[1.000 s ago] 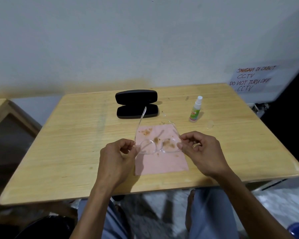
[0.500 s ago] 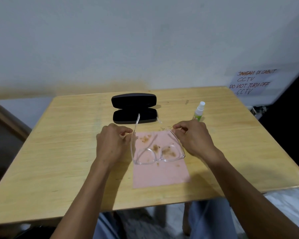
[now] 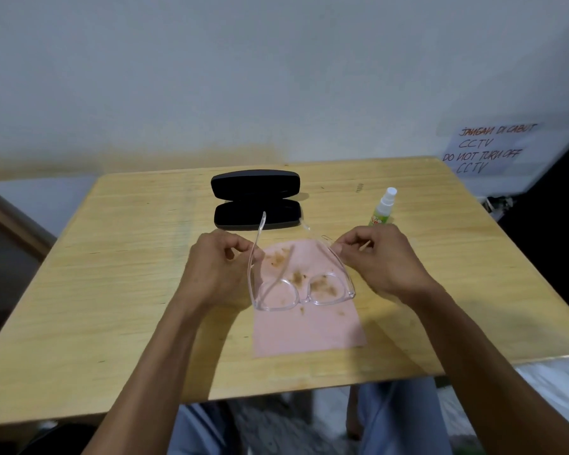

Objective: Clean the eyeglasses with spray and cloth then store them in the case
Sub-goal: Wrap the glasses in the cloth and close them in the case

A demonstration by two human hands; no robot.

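Your left hand (image 3: 216,269) sits with its fingers curled, thumb and forefinger pinching the left arm of the glasses (image 3: 304,290) partway along it, so the clear frame hangs steady just right of those fingers. The front of the frame lies nearer you than your fingertips, over the pink cloth (image 3: 309,330), which looks like a sensible spot: anything that drips or falls lands on the cloth and not on the table (image 3: 128,257). Brown smears show through the lenses; whether they sit on the lenses or on the cloth beneath is hard to tell. Beyond your left fingers the case (image 3: 256,200) lies open, ready for later. Your right hand (image 3: 380,262) mirrors the left, fingers curled and pinching the right arm, so both arms are spread wide and the lenses face up for cleaning. Just beyond your right knuckles stands the spray (image 3: 383,208), upright and untouched. You will likely need to free that hand for it, judging by how near it is
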